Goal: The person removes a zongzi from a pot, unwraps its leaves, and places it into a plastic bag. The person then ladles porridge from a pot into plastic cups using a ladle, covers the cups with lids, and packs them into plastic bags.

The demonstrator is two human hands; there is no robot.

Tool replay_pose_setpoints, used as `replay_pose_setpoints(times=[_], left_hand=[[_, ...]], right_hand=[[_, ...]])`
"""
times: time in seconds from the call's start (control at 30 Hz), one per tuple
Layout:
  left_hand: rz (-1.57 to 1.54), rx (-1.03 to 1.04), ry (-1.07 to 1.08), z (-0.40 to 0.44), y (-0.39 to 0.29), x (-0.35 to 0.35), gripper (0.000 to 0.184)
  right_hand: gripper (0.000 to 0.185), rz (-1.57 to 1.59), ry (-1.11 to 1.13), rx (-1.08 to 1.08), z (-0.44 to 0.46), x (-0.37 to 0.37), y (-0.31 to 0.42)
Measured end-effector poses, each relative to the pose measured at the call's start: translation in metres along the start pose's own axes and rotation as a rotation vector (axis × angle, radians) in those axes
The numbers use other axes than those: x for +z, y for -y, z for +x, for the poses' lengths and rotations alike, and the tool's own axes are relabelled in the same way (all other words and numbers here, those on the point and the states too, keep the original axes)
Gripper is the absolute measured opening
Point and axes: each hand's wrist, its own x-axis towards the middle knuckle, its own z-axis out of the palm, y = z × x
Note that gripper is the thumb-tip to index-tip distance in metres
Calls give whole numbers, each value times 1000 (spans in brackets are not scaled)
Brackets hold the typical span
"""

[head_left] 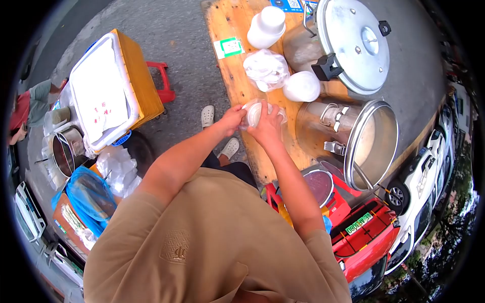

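Note:
Over the edge of a wooden table [237, 91], both hands are on a small round container [254, 114] with a pale lid, wrapped in clear plastic. My left hand [233, 119] grips its left side. The fingers of my right hand [268, 123] are curled over its right side. Close beyond the hands are a bundle of clear plastic bags [266, 69] and a white round stack [302, 87]. A taller stack of white tubs or cups [267, 28] stands farther back.
A lidded steel pot [303, 50] and an open steel pot [323, 118] holding pale liquid and a long handle stand to the right. A yellow box [141, 81] with a white top stands left. A red car [369, 237] and another person [35, 106] are nearby.

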Motion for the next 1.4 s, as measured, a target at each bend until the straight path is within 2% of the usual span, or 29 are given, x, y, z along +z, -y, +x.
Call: replay_pose_setpoints(times=[0.13,0.3,0.4,0.5,0.6,0.7,0.8,0.83,0.9,0.93,1.0,1.03,1.07,1.27,1.37,1.4], left_hand=[[-12,29,-30,-7,-7,-2,20],[136,235,1,-15,-11,5,26],[270,295,-11,-19,-8,5,29],[230,251,-27,-20,-11,8,30],[205,239,-9,-20,-11,8,31],[210,250,18,-19,-11,4,34],[302,261,6,-22,-8,3,41],[348,269,-3,-25,-8,4,43],[440,452,14,-23,8,1,46],[483,547,20,-22,14,1,48],[629,581,-89,-19,20,-2,48],[704,593,-144,-21,22,-3,49],[792,804,-222,-22,26,-2,41],[692,682,-342,-34,28,3,17],[673,697,-364,-44,22,4,13],[668,699,-368,-51,17,6,13]], right_hand=[[104,-33,63,25,11,17,-1],[102,-5,21,-16,2,15,-10],[91,229,-332,-76,-3,40,-54],[70,698,-77,392,-5,57,-98],[44,1308,215,622,-20,64,-106],[28,1461,264,522,-20,89,-111],[21,1585,240,504,-22,93,-111],[23,1554,244,523,-24,93,-110],[26,1485,252,552,-26,91,-109],[26,1251,123,510,-27,92,-111],[26,781,-118,411,-27,96,-112],[26,746,-154,334,-22,76,-99],[27,711,-189,258,-16,54,-89],[29,634,-322,41,87,1,-32],[28,310,-555,-21,145,15,-35],[27,297,-548,14,155,16,-33]])
